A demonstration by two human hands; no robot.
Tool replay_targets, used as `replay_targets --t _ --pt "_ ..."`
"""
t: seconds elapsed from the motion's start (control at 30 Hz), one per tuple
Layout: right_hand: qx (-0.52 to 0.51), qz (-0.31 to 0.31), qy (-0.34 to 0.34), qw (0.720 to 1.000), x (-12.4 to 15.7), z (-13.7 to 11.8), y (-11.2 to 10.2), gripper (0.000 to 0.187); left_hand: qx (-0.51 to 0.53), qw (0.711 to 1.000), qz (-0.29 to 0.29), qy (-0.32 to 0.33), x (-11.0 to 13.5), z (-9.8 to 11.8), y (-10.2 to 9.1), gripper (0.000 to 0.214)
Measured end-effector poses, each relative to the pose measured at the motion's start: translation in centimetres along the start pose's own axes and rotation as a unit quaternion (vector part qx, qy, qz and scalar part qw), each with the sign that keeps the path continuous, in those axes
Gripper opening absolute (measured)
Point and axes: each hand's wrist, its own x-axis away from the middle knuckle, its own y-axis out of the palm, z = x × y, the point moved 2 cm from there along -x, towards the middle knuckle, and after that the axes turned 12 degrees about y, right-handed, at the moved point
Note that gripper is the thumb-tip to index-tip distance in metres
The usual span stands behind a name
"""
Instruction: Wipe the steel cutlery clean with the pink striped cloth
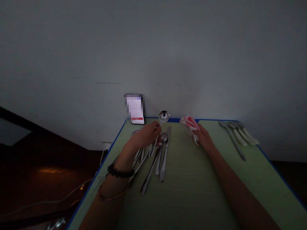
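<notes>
My left hand [148, 134] is closed around the handle of a shiny spoon [164, 116], whose bowl points up and away from me. Below that hand, several metal knives and spoons lie in a loose pile, among them a table knife [164, 163] and another spoon [164, 138]. Part of the pile is hidden by my left hand and wrist. On the right, my right hand [203, 137] grips a crumpled red-and-white cloth [190, 125] over the table. Spoon and cloth are apart from each other.
A phone with a lit screen [135, 108] leans against the wall at the table's back left. Several pale-handled pieces of cutlery [240, 134] and a long metal piece [233, 142] lie at the right. The green table [192, 191] has a blue edge. A white cable [59, 201] hangs left.
</notes>
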Motion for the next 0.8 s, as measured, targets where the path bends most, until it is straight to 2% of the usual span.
replay_targets --t 0.07,0.13,0.23,0.33,0.43,0.5,0.57,0.63,0.7,0.8 --pt "-0.051 -0.04 0.064 0.996 -0.4 0.3 -0.2 0.038 0.029 0.999 0.008 0.012 -0.1 0.8 0.3 0.026" --pt "-0.087 -0.054 0.117 0.988 -0.8 0.8 -0.2 0.038 0.043 0.999 0.028 0.014 -0.3 1.1 0.7 0.025" --pt "-0.097 -0.032 0.15 0.983 -1.1 0.8 -0.3 0.036 0.051 0.996 0.074 0.008 -0.8 1.2 1.3 0.026" --pt "-0.099 -0.005 0.155 0.983 -0.7 -0.7 -0.9 0.038 0.063 0.992 0.109 0.001 -1.1 1.3 1.6 0.028" --pt "-0.059 0.015 0.114 0.992 0.3 -3.5 -2.2 0.046 0.083 0.989 0.124 0.005 -1.0 1.8 1.6 0.033" --pt "0.072 0.016 0.043 0.996 1.1 -5.3 -3.0 0.046 0.11 0.987 0.112 0.018 -1.0 2.3 1.4 0.038" --pt "0.196 -0.01 -0.035 0.98 1.7 -6.5 -3.4 0.039 0.129 0.987 0.088 0.031 -1.0 2.9 1.2 0.041" --pt "0.273 -0.047 -0.076 0.958 2.1 -6.9 -3.5 0.032 0.126 0.989 0.069 0.043 -1.3 3.4 0.9 0.039" --pt "0.313 -0.056 -0.069 0.945 2.2 -6.8 -3.7 0.03 0.116 0.99 0.055 0.056 -1.6 3.9 0.6 0.034" --pt "0.321 0.007 -0.036 0.946 1.9 -6.7 -4.8 0.025 0.105 0.992 0.04 0.065 -1.9 4.5 0.5 0.031"
